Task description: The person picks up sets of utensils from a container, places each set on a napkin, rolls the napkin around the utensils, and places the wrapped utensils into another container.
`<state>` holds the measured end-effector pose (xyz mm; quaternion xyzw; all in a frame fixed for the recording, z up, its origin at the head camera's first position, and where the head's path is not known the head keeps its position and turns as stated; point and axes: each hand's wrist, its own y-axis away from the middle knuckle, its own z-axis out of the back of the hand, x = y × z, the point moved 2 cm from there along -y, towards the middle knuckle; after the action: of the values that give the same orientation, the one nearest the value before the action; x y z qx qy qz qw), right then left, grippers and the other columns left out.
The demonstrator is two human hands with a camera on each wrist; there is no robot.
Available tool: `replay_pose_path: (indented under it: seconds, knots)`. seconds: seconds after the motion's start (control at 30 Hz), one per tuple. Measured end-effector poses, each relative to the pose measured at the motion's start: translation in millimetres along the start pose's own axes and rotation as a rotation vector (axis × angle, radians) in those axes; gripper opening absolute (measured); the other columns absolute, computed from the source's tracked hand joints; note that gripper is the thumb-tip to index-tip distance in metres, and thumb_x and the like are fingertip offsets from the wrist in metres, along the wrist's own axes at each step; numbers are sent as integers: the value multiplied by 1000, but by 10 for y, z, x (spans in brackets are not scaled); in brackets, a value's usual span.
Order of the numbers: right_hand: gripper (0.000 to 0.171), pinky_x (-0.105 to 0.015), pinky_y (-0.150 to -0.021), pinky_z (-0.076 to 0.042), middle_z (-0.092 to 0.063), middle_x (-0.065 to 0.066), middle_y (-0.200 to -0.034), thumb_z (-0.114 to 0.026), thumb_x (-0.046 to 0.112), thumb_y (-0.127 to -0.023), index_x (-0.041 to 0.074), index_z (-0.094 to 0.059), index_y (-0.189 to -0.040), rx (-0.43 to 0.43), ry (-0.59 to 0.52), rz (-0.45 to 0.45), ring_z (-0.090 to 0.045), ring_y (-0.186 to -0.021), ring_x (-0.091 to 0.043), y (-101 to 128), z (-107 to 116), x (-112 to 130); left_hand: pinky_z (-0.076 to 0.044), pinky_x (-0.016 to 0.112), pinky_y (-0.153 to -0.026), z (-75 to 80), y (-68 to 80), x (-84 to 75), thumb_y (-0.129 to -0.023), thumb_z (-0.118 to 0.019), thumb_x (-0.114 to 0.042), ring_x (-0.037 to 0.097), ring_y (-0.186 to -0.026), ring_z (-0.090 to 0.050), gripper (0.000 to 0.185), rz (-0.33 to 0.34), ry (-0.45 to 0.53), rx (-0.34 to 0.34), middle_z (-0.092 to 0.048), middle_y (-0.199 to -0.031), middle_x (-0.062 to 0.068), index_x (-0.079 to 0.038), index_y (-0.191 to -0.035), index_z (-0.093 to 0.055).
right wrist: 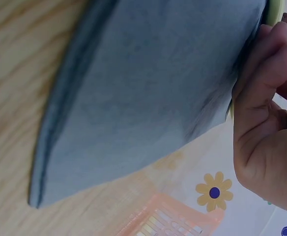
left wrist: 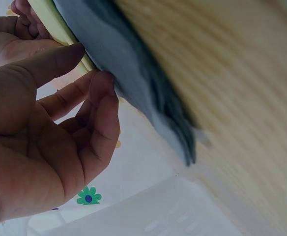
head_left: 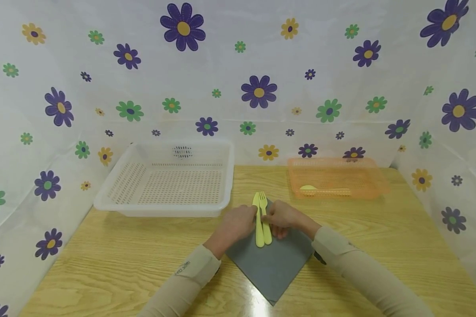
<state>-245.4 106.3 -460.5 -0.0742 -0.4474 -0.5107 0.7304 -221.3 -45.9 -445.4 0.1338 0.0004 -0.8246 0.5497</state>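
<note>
A folded grey cloth napkin (head_left: 273, 270) lies on the table with one corner toward me. On it a yellow knife (head_left: 259, 237) and a yellow fork (head_left: 267, 235) lie side by side, blade and tines pointing away. My left hand (head_left: 239, 221) pinches the knife from the left between thumb and forefinger. From the right, my right hand (head_left: 283, 215) holds the fork, its thumb across the handle and the other fingers bent over the napkin. In the right wrist view the right hand (right wrist: 269, 103) hides most of the yellow cutlery.
A large white plastic basket (head_left: 162, 208) stands at the back left of the wooden table (head_left: 135, 259). At the back right is a shallow orange basket (head_left: 370, 192) with a rounded yellow piece (head_left: 308, 188) inside. A flower-patterned sheet (head_left: 222, 70) encloses the back and sides.
</note>
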Motion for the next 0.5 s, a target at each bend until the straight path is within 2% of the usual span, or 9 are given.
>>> replay_pose_path:
  seconds: [0.27, 0.5]
  knots:
    - [47, -23, -36, -44, -58, -3, -46, -56, 21, -102, 2, -62, -59, 22, 44, 8, -53, -35, -10, 22, 15, -7, -36, 26, -49, -20, -17, 10, -99, -58, -13, 15, -59, -45, 10, 3, 12, -3, -49, -71, 2, -8, -90, -58]
    - [45, -23, -36, -44, -59, -4, -47, -59, 22, -100, 3, -62, -60, 32, 66, 6, -54, -36, -10, 35, 33, -18, -39, 29, -51, -17, -21, 17, -98, -60, -15, 16, -62, -48, 8, 18, 14, 18, -52, -75, 4, -8, -95, -58]
